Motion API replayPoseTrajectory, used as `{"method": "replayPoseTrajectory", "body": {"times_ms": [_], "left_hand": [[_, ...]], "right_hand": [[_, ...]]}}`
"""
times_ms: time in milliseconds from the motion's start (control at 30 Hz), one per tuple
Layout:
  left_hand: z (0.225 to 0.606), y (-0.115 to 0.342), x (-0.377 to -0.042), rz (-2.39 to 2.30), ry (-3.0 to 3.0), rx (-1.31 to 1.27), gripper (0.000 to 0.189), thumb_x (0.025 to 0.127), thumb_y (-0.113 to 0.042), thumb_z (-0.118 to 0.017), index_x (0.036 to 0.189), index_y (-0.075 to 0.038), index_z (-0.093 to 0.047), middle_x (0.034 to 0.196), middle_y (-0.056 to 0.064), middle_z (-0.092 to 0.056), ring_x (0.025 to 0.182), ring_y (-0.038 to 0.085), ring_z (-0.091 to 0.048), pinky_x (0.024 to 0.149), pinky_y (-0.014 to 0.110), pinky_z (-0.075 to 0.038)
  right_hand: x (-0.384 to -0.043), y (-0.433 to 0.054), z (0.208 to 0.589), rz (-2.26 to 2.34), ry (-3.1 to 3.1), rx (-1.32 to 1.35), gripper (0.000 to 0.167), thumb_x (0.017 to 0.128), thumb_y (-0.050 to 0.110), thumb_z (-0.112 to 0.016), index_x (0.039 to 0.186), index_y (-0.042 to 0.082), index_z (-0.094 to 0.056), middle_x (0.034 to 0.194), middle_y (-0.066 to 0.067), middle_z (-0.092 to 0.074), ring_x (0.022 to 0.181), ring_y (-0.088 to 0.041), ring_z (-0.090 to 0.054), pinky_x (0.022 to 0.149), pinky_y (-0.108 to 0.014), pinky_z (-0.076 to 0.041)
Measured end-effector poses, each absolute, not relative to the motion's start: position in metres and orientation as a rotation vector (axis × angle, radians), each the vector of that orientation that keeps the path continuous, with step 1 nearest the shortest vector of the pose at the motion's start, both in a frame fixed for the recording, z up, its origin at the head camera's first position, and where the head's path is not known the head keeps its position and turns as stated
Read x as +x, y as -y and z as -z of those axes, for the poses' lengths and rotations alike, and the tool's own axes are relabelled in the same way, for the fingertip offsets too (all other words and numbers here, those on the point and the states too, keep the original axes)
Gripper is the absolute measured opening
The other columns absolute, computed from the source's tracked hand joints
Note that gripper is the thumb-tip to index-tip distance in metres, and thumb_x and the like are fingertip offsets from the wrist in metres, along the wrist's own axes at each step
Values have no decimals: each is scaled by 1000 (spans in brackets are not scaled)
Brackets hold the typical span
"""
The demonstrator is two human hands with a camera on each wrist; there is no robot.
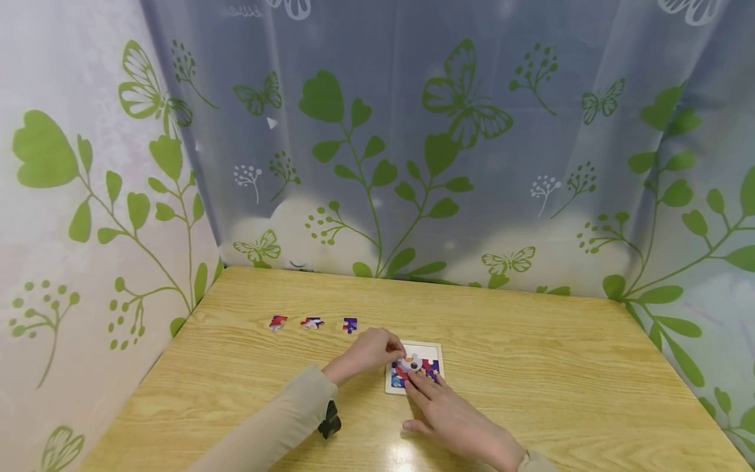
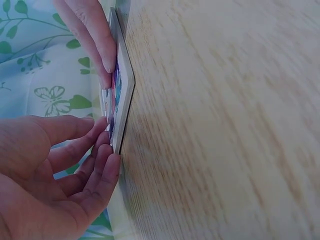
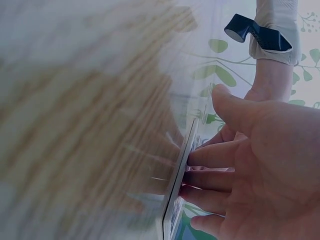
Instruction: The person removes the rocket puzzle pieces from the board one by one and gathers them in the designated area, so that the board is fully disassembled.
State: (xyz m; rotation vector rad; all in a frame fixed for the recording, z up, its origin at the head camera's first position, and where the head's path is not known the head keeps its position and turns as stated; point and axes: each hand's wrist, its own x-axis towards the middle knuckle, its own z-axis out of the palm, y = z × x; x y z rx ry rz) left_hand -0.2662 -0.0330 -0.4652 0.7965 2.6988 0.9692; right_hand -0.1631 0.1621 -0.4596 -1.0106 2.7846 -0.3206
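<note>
A square jigsaw puzzle in a white-edged tray [image 1: 437,390] lies on the table, its lower part filled with red, purple and blue pieces. On its upper part is a pale puzzle piece [image 1: 413,364] with a dark round spot, next to a bare white strip of the tray. My left hand [image 1: 371,349] comes over the tray's left edge and pinches this piece between thumb and index finger. From the near right, my right hand [image 1: 451,414] rests its straight fingertips on the puzzle, right at the pale piece's lower edge. The right thumb is held apart, off the tray.
Three loose puzzle pieces lie in a row behind and left of the tray: a red one [image 1: 277,322], a red-and-white one [image 1: 312,322] and a purple one [image 1: 350,324]. Curtains with green leaves [image 1: 383,174] border the wooden table [image 1: 531,354]. A black camera [image 1: 330,421] sits on the left wrist.
</note>
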Motion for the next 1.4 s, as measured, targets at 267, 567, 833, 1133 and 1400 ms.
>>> {"method": "replayPoseTrajectory", "body": {"times_ms": [267,567,833,1133,1400], "left_hand": [[466,33,-266,-986,-2707,777,9,96,-11,-70,96,-7,-78,91,4,-76,71,6,-58,66,22,-49],[464,33,-266,-1037,-2703,768,6,92,-6,-73,90,-8,-78,85,2,-75,70,5,-59,67,22,-50],[460,40,-265,-1105,-2629,781,6,92,-6,-73,91,-11,-77,89,0,-75,75,7,-63,70,24,-51],[461,52,-266,-1178,-2563,733,9,91,-7,-74,99,-9,-79,94,3,-76,83,12,-67,77,29,-54],[467,54,-266,-1323,-2481,601,6,91,-8,-76,94,-4,-79,84,4,-76,69,11,-67,61,23,-53]], "right_hand": [[-163,-162,458,319,-2789,-1027,73,102,48,-54,149,-7,-43,160,-23,-32,147,-36,-33,117,-58,-28],[-162,-161,460,319,-2801,-1017,71,102,46,-55,148,-7,-44,159,-24,-34,146,-39,-35,118,-57,-26],[-162,-161,458,322,-2797,-1015,73,102,49,-54,148,-7,-44,159,-24,-34,146,-39,-34,118,-58,-26],[-163,-162,460,305,-2802,-1018,71,102,46,-55,148,-7,-44,160,-23,-34,147,-37,-34,119,-57,-26],[-162,-162,459,307,-2801,-1037,73,102,48,-54,148,-7,-45,159,-24,-35,146,-38,-35,118,-57,-27]]}}
